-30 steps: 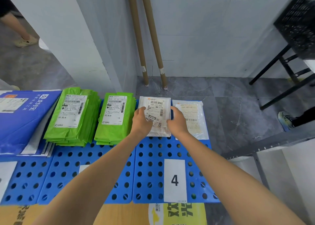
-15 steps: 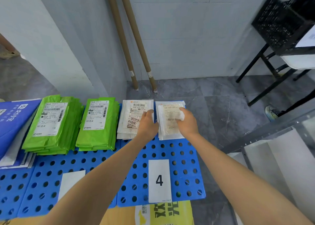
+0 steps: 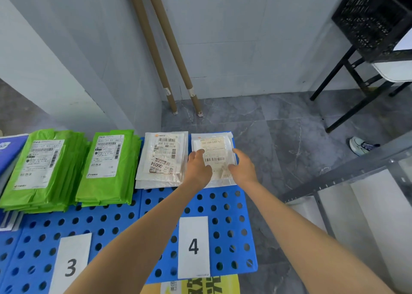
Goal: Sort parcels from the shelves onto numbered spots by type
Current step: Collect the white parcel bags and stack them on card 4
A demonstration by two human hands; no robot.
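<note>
A small white parcel (image 3: 213, 149) with a barcode label lies on top of the right white stack (image 3: 219, 183), at the far end of the blue perforated board marked 4 (image 3: 193, 247). My left hand (image 3: 197, 170) holds its left edge, thumb on top. My right hand (image 3: 243, 169) holds its right edge. Left of it lies another white stack (image 3: 161, 157), its label reading 06014. Two stacks of green parcels (image 3: 107, 166) (image 3: 39, 171) sit behind the label 3 (image 3: 71, 267). Blue parcels (image 3: 9, 147) show at the far left edge.
Two brown cardboard tubes (image 3: 174, 48) lean in the wall corner behind the boards. A black crate (image 3: 376, 15) stands on a black frame at the upper right. A grey metal shelf (image 3: 347, 173) runs along the right. A person's shoe (image 3: 360, 145) is on the floor there.
Both hands left the 06014 stack and moved right. The small white parcel between them now lies on the right stack. The view has shifted right and closer.
</note>
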